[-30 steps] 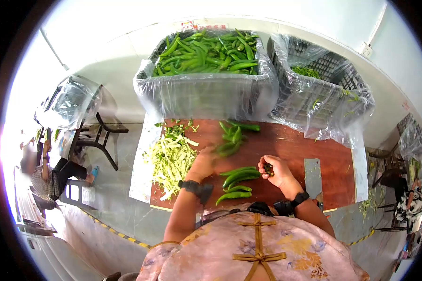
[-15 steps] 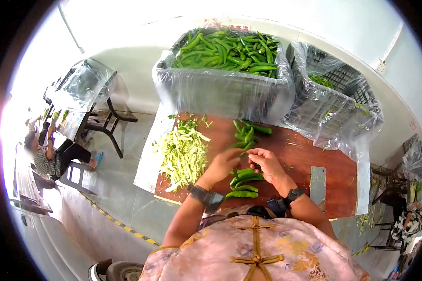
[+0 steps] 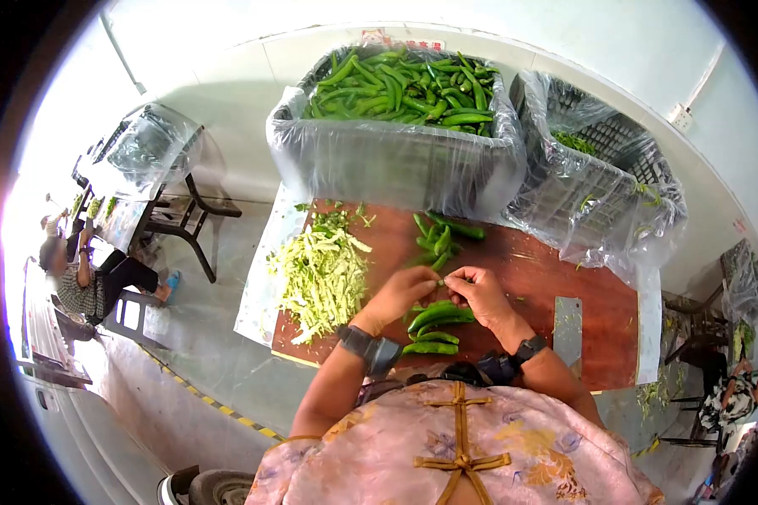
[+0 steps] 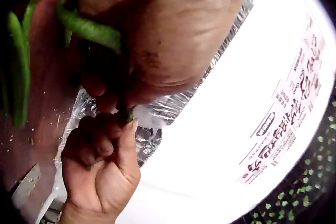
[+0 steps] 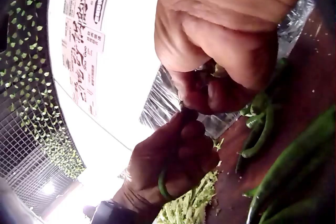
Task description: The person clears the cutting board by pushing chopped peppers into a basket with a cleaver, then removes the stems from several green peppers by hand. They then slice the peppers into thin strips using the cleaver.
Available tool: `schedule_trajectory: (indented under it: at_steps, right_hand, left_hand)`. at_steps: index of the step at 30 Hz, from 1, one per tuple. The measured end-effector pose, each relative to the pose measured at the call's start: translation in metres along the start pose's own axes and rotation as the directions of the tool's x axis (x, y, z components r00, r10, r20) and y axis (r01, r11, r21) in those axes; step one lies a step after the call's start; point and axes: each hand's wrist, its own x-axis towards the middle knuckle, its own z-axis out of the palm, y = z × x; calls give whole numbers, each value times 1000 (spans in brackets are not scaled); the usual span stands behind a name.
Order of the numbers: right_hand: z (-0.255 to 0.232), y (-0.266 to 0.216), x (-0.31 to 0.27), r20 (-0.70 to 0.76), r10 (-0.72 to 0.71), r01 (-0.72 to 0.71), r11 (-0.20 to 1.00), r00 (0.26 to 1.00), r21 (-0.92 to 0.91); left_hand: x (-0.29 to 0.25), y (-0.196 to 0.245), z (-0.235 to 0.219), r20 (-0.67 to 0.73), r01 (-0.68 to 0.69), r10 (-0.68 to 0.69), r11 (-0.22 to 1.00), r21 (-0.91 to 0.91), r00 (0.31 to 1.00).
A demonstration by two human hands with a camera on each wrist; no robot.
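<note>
A green pepper (image 4: 92, 28) is held between the two hands above the near middle of the brown board (image 3: 531, 273), just over a small row of peppers (image 3: 436, 324) lying there. The left hand (image 3: 404, 290) has its fingers curled round the pepper's body; in the left wrist view the pod runs lengthwise out of the palm, its long axis slanting up toward the upper left of that view, while its stem end points down toward the other hand. The right hand (image 3: 478, 290) meets it fingertip to fingertip, thumb and fingers pinching the stem end (image 4: 127, 112); the remaining fingers are curled, and whether they enclose anything else cannot be told. In the right wrist view the curved body of the pepper (image 5: 164, 184) shows inside the left hand's grip. Beyond the hands a loose cluster of peppers (image 3: 438, 236) lies nearer the far edge of the board, and to the left a heap of pale green shreds (image 3: 320, 273) covers the board's end. A cleaver (image 3: 568, 324) lies flat on the right part of the board. Behind the board stand two plastic-lined crates, the full crate (image 3: 396, 168) heaped with peppers, the right crate (image 3: 598, 194) holding only a few green scraps.
</note>
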Motion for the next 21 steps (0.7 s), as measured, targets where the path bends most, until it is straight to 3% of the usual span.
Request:
schedule_trajectory:
  at_steps: [1, 3, 9, 13, 15, 16, 18, 19, 21]
  right_hand:
    - [-3, 1, 0, -1, 5, -5, 1000, 1000, 0]
    - [-5, 2, 0, 71, 124, -137, 964, 990, 228]
    - [-2, 3, 1, 224, 188, -276, 837, 956, 473]
    - [-1, 5, 4, 334, 157, -327, 773, 929, 544]
    - [-1, 4, 4, 489, 38, -371, 703, 872, 607]
    - [-3, 3, 4, 491, 40, -374, 703, 870, 605]
    - [-11, 3, 5, 389, 92, -331, 720, 916, 610]
    - [-15, 3, 4, 389, 91, -331, 719, 917, 611]
    - [-22, 4, 1, 261, 135, -273, 734, 956, 622]
  left_hand:
    - [1, 0, 1, 1, 3, -3, 1000, -4, 1000]
    - [1, 1, 2, 19, 26, -26, 999, -21, 999]
    - [0, -2, -4, 53, 5, 2, 990, -138, 999]
    - [-2, 4, -9, 22, 42, -40, 994, -100, 999]
    - [1, -2, -12, 2, 110, -110, 994, -26, 994]
    - [3, -12, -15, -1, 110, -110, 993, -28, 994]
    - [9, -41, -21, -29, -142, 157, 947, 290, 987]
    - [11, -48, -24, -29, -142, 156, 947, 290, 987]
    - [14, -63, -28, -118, -172, 266, 845, 506, 957]
